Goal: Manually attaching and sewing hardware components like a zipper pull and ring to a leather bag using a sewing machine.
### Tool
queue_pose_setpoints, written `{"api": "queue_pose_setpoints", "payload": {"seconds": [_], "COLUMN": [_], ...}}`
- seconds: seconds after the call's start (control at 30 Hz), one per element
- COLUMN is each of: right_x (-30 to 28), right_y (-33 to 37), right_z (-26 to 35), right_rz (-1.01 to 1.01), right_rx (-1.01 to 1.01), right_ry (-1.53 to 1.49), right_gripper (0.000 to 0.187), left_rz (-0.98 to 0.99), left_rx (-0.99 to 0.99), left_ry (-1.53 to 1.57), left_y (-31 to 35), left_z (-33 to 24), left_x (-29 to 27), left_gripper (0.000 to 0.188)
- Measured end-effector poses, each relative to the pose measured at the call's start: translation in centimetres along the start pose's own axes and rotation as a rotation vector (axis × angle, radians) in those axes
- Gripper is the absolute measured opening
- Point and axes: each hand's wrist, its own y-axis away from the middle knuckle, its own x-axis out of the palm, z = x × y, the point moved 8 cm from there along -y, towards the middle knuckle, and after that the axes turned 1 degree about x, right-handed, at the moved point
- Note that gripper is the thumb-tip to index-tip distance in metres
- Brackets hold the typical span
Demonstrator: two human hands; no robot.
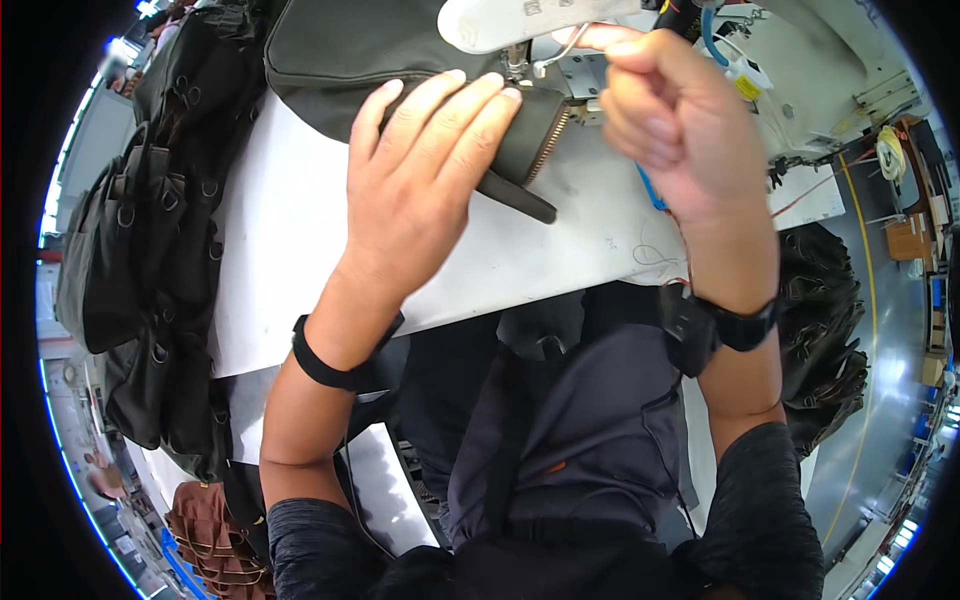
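From my end, the white table (pixel 300 260) carries a dark leather piece (pixel 340 50) at its far side, left of centre, reaching in under the sewing machine's pale arm (pixel 500 25). My left hand (pixel 415 170) lies on it palm down, fingers slightly spread, gripping nothing; uneven pressure there could skew or pucker the leather. My right hand (pixel 675 125) blurs at the machine, fingers curled, index stretched left; whether it has hold of anything I can't make out. The loose strap (pixel 525 202) on the near side could fold underneath and catch. The zip teeth (pixel 550 146) might deflect a needle if fed too close. A slip at the bent metal lever (pixel 572 44) could jolt the presser foot (pixel 516 62), pinching left fingertips that strayed right.
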Motion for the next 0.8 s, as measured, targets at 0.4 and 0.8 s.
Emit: {"api": "queue_pose_setpoints", "payload": {"seconds": [0.4,0.8], "right_x": [2.1,1.2], "right_y": [2.7,2.4], "right_z": [0.5,0.1], "right_rz": [-0.250,-0.241], "right_rx": [-0.962,-1.016], "right_ry": [1.151,1.045], "right_gripper": [0.008,0.010], "left_rz": [0.112,0.080], "left_rx": [-0.208,-0.272], "left_ry": [-0.154,-0.134], "left_y": [-2.0,-2.4], "left_z": [-3.5,-3.9], "left_x": [-0.3,-0.9], "left_gripper": [0.039,0.036]}}
